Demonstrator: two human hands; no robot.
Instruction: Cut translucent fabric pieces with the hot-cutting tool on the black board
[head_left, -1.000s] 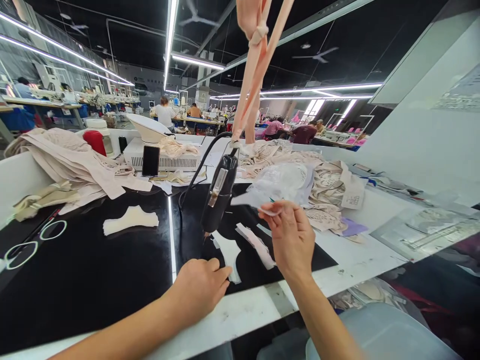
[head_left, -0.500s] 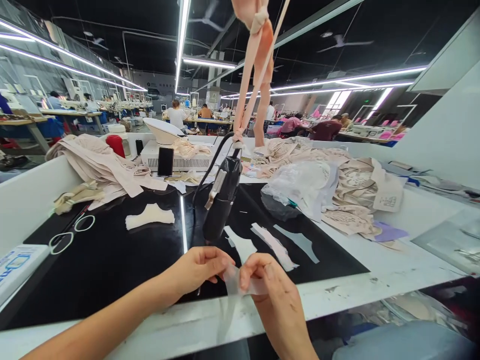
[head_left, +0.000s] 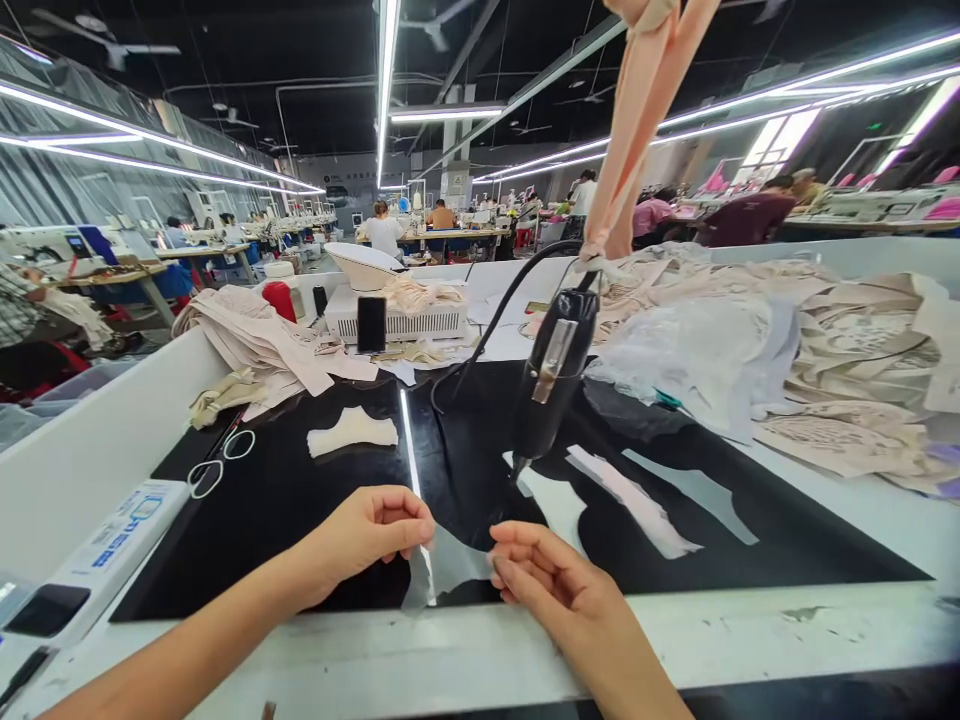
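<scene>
A thin, see-through piece of fabric (head_left: 459, 565) is stretched between my two hands just above the front of the black work surface. My left hand (head_left: 367, 545) pinches its left edge between thumb and fingers. The right-hand edge is pinched by the fingertips of my right hand (head_left: 566, 590). Past my hands, a black hand-held electric tool (head_left: 556, 365) with a metal lever hangs tilted from peach fabric strips (head_left: 626, 130), its tip pointing down. Right of the tool's tip lie a white cut piece (head_left: 559, 508), a pale pink strip (head_left: 637, 505) and a translucent curved piece (head_left: 697, 490).
On the left lie a cream cut piece (head_left: 352, 430), white-handled scissors (head_left: 221, 465) and a white box (head_left: 124, 535). Beige fabric heaps (head_left: 259, 335) and a clear plastic bag (head_left: 675, 345) flank the black mat (head_left: 255, 540). A black cord (head_left: 491, 340) arcs behind the tool.
My hands have moved apart, spreading the sheer fabric that was bunched between them. The camera view has turned to the left, so the table appears shifted right.
</scene>
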